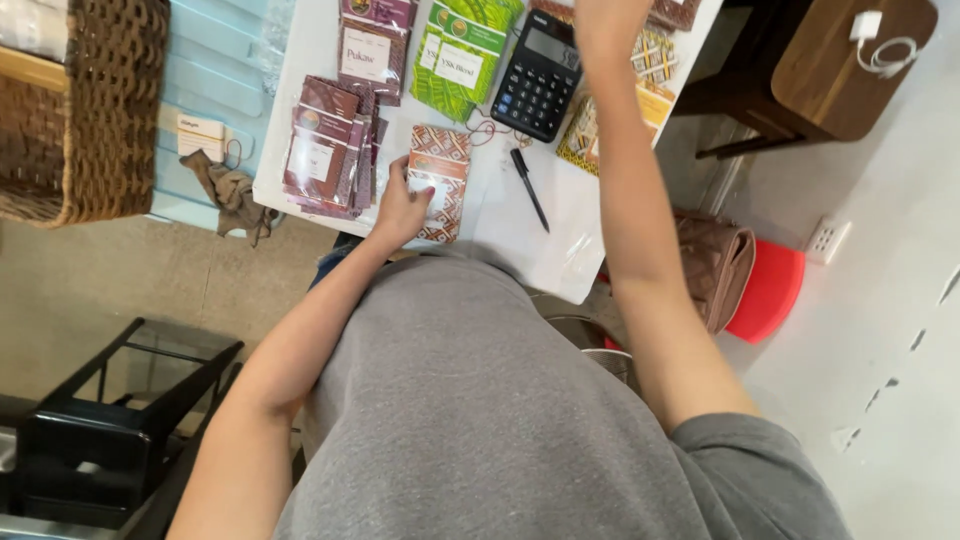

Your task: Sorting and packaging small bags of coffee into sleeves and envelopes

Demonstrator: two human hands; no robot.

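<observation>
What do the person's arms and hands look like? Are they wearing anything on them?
Both arms are bare from the short grey sleeves of a T-shirt down. The left hand wears no glove, ring, watch or bracelet that I can see. The right hand runs off the top of the picture, so only its wrist shows, also bare.

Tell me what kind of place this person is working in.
Probably a small shop or packing table: patterned packets lie sorted in stacks on a white table, beside a calculator and pen. The left hand rests on one packet.
</observation>
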